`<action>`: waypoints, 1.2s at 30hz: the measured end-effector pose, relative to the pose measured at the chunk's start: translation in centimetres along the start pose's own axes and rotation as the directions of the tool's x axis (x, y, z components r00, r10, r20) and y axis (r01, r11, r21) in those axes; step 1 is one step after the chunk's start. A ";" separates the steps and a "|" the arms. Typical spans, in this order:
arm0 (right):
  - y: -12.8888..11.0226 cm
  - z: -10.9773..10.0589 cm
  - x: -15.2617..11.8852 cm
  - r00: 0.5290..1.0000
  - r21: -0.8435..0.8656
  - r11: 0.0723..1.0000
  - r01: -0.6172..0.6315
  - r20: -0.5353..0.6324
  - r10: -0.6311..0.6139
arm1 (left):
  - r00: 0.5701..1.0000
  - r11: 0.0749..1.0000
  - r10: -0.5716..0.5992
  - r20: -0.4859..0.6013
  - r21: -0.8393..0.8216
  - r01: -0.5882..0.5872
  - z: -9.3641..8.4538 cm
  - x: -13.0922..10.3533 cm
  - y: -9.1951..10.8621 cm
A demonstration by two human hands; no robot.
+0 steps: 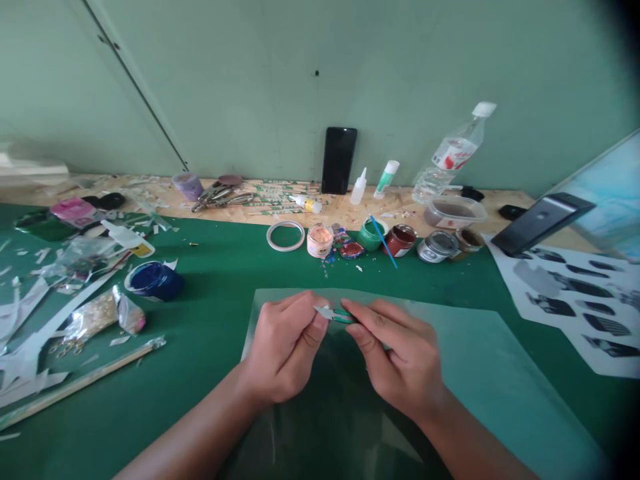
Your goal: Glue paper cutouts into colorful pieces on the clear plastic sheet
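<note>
Both hands are raised over a translucent sheet [465, 360] on the green tabletop. Between the thumb and fingers of my right hand [400, 350] is a small green tool [341, 316] with a pointed metallic tip directed left. That tip meets the fingertips of my left hand [290, 347], whose thumb and index finger are pinched together. Whatever the left fingers hold is too small and hidden to name.
Paint jars, among them an open green one [373, 235], line the back. A blue paint jar [155, 280], plastic bags and a wooden stick [85, 383] lie left. A phone [339, 160] and bottle [453, 157] stand behind; printed paper [575, 293] lies right.
</note>
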State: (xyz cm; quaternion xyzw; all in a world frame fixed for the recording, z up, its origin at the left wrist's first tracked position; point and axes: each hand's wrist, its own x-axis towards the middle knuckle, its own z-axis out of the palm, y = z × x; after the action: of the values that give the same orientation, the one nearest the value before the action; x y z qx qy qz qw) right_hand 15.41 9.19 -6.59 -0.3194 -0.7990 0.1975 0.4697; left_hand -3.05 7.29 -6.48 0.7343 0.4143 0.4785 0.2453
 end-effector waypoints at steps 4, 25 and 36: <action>0.2 0.2 0.2 1.000 -0.011 1.000 0.003 -0.015 -0.003 | 0.998 0.998 -0.054 -0.018 -0.027 0.054 0.2 0.0 0.2; 4.3 2.7 0.4 0.994 -0.191 0.982 -0.008 -0.111 -0.013 | 0.993 0.987 0.035 -0.116 -0.152 -0.052 -0.4 0.2 -0.9; 5.4 3.9 1.9 0.995 -0.266 0.962 0.058 -0.067 -0.079 | 0.969 0.876 -0.245 -0.041 -0.438 0.203 -0.5 0.4 -0.8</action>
State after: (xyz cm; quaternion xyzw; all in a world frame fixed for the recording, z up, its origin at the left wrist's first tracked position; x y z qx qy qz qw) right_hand 13.11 14.36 -10.61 -0.3587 -0.8101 0.0606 0.4597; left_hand -3.70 8.03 -6.63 0.5851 0.3919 0.5610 0.4351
